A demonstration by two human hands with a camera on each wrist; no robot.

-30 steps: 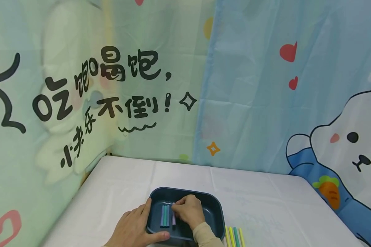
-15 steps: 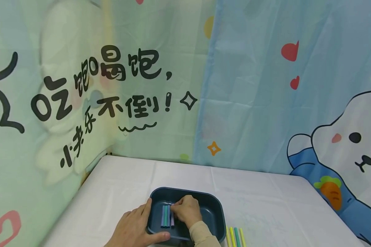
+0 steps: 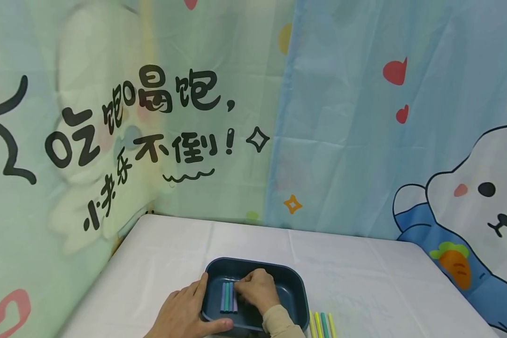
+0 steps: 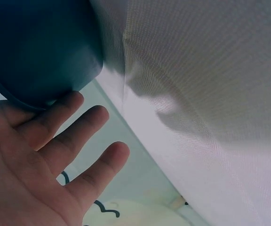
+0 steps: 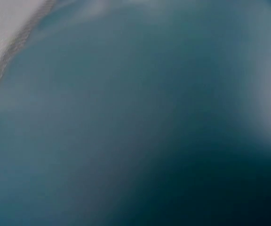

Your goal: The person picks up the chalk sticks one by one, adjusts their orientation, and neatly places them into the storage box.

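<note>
A dark blue rectangular tray (image 3: 293, 305) sits on the white table. My left hand (image 3: 181, 305) rests against its left end, with the thumb along the front rim. In the left wrist view the fingers (image 4: 91, 129) stretch straight and spread beside the tray's outer wall (image 4: 41, 47). Inside the tray, my right hand (image 3: 259, 288) pinches the far end of a light purple stick (image 3: 235, 305). That stick lies alongside several blue-purple and teal sticks (image 3: 226, 298), lined up in a row. Only the blurred tray surface (image 5: 102, 94) fills most of the right wrist view.
Right of the tray, several yellow sticks (image 3: 318, 324) and a green stick (image 3: 324, 325) lie side by side on the table. White cloth covers the table (image 3: 363, 277). Printed curtains (image 3: 342, 141) hang behind and at the left.
The right hand has shifted the light purple stick slightly left, closing its gap to the row of sticks. The left hand has stayed on the tray.
</note>
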